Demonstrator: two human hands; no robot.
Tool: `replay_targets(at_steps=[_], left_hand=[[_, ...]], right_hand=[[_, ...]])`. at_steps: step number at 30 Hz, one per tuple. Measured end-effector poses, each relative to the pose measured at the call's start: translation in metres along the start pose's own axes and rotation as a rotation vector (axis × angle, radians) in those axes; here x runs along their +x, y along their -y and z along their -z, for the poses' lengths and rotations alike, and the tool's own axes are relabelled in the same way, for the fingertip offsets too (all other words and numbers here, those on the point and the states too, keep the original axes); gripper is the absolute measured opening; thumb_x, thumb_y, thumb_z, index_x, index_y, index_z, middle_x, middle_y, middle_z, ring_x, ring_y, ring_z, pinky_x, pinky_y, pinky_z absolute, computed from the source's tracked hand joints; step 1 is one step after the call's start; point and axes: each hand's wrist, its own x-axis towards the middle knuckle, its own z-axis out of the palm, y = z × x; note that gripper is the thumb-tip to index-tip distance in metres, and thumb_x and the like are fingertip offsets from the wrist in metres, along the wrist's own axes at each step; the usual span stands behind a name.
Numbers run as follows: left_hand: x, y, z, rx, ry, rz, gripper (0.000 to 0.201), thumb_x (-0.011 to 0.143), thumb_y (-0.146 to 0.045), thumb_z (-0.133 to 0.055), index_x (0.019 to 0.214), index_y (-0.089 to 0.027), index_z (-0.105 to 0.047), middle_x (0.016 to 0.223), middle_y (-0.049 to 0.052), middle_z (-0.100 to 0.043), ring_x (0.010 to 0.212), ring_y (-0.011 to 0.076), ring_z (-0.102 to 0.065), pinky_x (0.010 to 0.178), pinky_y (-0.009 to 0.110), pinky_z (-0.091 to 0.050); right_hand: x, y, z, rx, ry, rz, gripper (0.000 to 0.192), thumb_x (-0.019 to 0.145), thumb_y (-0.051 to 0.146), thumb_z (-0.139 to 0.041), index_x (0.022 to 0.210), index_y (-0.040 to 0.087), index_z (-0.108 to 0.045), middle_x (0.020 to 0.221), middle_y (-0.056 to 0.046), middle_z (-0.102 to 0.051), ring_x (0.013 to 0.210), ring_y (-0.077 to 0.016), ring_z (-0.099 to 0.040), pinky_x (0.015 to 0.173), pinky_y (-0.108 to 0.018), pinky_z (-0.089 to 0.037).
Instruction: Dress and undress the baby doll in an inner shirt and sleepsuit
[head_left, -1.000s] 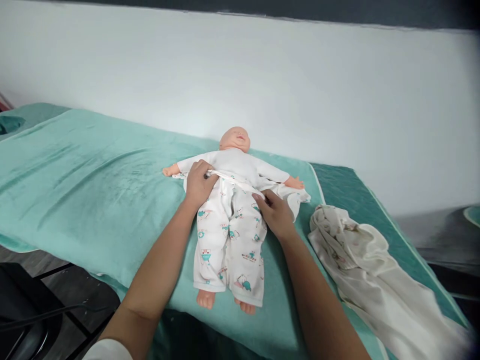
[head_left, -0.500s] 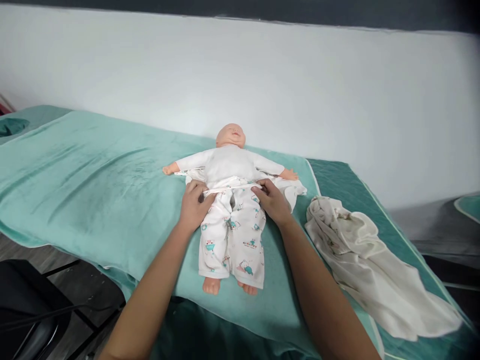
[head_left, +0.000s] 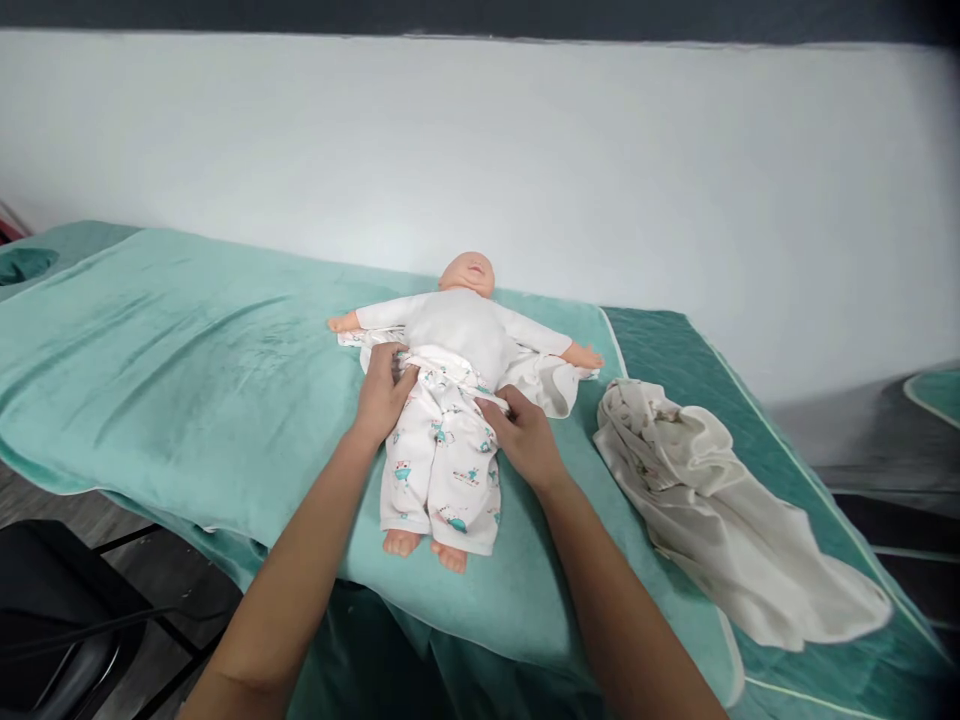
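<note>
A baby doll (head_left: pixel 457 325) lies on its back, head toward the wall and arms spread, its body and sleeves white. It wears white printed pants (head_left: pixel 442 460), with the feet showing below the hems. My left hand (head_left: pixel 385 392) is closed on the waistband at the doll's hip on the left side. On the other side, my right hand (head_left: pixel 523 428) pinches the waistband edge between thumb and fingers. A white printed cloth, perhaps a garment (head_left: pixel 551 380), lies spread beneath the doll's back and arms, partly hidden by them.
Under the doll is a light green cover (head_left: pixel 210 390) on a bed against the white wall (head_left: pixel 480 150). A crumpled cream cloth (head_left: pixel 735 530) lies to the right on darker green fabric (head_left: pixel 652 350). A black chair (head_left: pixel 60 610) stands at lower left.
My right hand has pulled its side of the waistband down and left, while my left hand has gone slightly up. The doll's legs have swung left, and the waistband now slants.
</note>
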Motion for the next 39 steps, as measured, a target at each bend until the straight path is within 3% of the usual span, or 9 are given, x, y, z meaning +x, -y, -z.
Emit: replay_targets(at_steps=[5, 16, 19, 23, 26, 29, 33, 39], left_hand=[[0.01, 0.0, -0.005, 0.018, -0.019, -0.013, 0.02, 0.093, -0.028, -0.053, 0.112, -0.023, -0.055, 0.113, 0.006, -0.058, 0.104, 0.0188, -0.055, 0.09, 0.031, -0.045], [0.042, -0.001, -0.02, 0.036, -0.052, -0.093, 0.013, 0.089, -0.019, -0.054, 0.1, -0.023, -0.061, 0.109, 0.006, -0.055, 0.112, 0.021, -0.054, 0.099, 0.035, -0.045], [0.026, -0.008, -0.013, 0.022, -0.034, -0.06, 0.009, 0.086, -0.017, -0.057, 0.092, -0.022, -0.061, 0.106, 0.006, -0.053, 0.108, 0.0207, -0.054, 0.097, 0.035, -0.045], [-0.017, -0.02, 0.004, 0.063, 0.044, -0.083, 0.002, 0.088, -0.023, -0.058, 0.087, -0.022, -0.059, 0.11, 0.007, -0.054, 0.111, 0.0222, -0.053, 0.101, 0.038, -0.043], [-0.043, -0.025, 0.013, 0.073, 0.079, -0.067, 0.013, 0.093, -0.032, -0.055, 0.085, -0.022, -0.057, 0.113, 0.008, -0.054, 0.114, 0.0224, -0.052, 0.103, 0.039, -0.043], [-0.05, -0.024, 0.013, 0.063, 0.104, -0.058, 0.02, 0.092, -0.041, -0.06, 0.093, -0.021, -0.057, 0.119, 0.009, -0.052, 0.119, 0.0232, -0.052, 0.104, 0.038, -0.043], [-0.045, -0.02, 0.009, 0.066, 0.107, -0.067, 0.028, 0.091, -0.046, -0.06, 0.102, -0.021, -0.055, 0.122, 0.01, -0.051, 0.12, 0.0231, -0.053, 0.104, 0.037, -0.044], [-0.043, -0.016, 0.007, 0.067, 0.07, -0.101, 0.025, 0.093, -0.044, -0.059, 0.102, -0.02, -0.057, 0.12, 0.01, -0.054, 0.115, 0.0222, -0.055, 0.1, 0.037, -0.046]], right_hand=[[0.01, 0.0, -0.001, 0.117, 0.09, -0.001, 0.042, 0.082, 0.063, -0.062, 0.085, 0.025, -0.047, 0.071, 0.005, -0.041, 0.066, -0.0148, -0.038, 0.06, -0.028, -0.035], [0.052, -0.016, -0.007, 0.056, -0.06, 0.031, 0.036, 0.082, 0.055, -0.063, 0.08, 0.025, -0.042, 0.07, 0.006, -0.039, 0.066, -0.0144, -0.036, 0.061, -0.028, -0.033], [0.052, -0.021, -0.007, 0.047, -0.082, 0.032, 0.035, 0.082, 0.054, -0.063, 0.079, 0.024, -0.045, 0.068, 0.006, -0.039, 0.066, -0.0141, -0.036, 0.061, -0.028, -0.032], [0.052, -0.024, -0.005, 0.051, -0.106, 0.037, 0.033, 0.08, 0.052, -0.064, 0.076, 0.023, -0.048, 0.067, 0.006, -0.041, 0.066, -0.0142, -0.038, 0.064, -0.028, -0.032], [0.056, -0.023, -0.005, 0.048, -0.108, 0.06, 0.032, 0.078, 0.048, -0.066, 0.072, 0.023, -0.048, 0.066, 0.006, -0.042, 0.066, -0.0141, -0.038, 0.064, -0.028, -0.032], [0.057, -0.021, -0.006, 0.039, -0.135, 0.067, 0.031, 0.077, 0.047, -0.068, 0.071, 0.022, -0.05, 0.066, 0.006, -0.044, 0.065, -0.0135, -0.039, 0.063, -0.028, -0.032], [0.039, -0.012, -0.005, -0.014, -0.17, 0.027, 0.034, 0.08, 0.051, -0.065, 0.07, 0.021, -0.052, 0.065, 0.005, -0.046, 0.065, -0.0135, -0.04, 0.063, -0.028, -0.032], [-0.021, 0.0, -0.008, 0.033, -0.106, -0.054, 0.048, 0.086, 0.059, -0.059, 0.064, 0.021, -0.041, 0.06, 0.006, -0.034, 0.062, -0.0117, -0.034, 0.056, -0.026, -0.028]])
